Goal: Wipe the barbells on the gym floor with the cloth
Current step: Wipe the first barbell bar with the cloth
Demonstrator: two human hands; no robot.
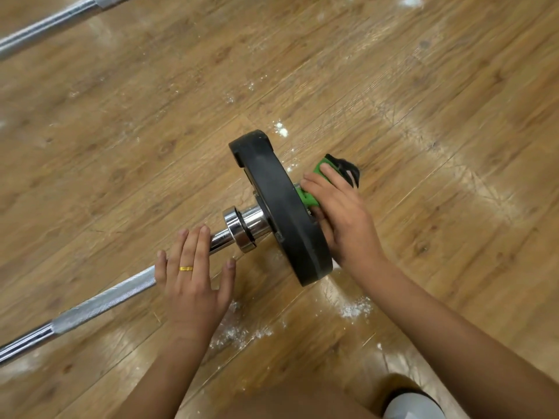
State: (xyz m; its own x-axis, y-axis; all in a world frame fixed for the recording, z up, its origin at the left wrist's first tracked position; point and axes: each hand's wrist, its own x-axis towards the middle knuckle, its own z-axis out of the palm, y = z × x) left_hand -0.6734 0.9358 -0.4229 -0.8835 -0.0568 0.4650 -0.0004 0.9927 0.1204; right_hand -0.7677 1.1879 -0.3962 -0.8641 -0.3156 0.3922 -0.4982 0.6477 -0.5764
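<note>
A: Okay, head view, quick. Where's the barbell (106, 300)?
B: It's lying on the wooden floor (423, 86), with the shaft running from the near left edge up toward the middle. A black weight plate (281, 207) stands on edge at its right end. The chrome collar (245, 228) sits just left of the plate.
A: Cloth?
B: The green cloth (308, 201) is on the right side of the plate, against the bar end there. A black part of it sticks out farther right.
A: Grip on it?
B: The right hand (341, 213) is clamped on the cloth. Its fingers curve over the top and the thumb is tucked under, next to the plate.
A: Other hand?
B: The left hand (193, 276) lies flat across the shaft just left of the collar, fingers straight and slightly apart, holding nothing. I can't tell how hard it presses. There's a gold ring (186, 268) on one finger.
A: Rest of the scene?
B: Far left corner has a second barbell (54, 22), well apart from the first. There's white powder (355, 308) on the floor near the plate's near edge, and specks beyond its far edge. Something grey shows at the near right edge, but I can't tell what it is.
</note>
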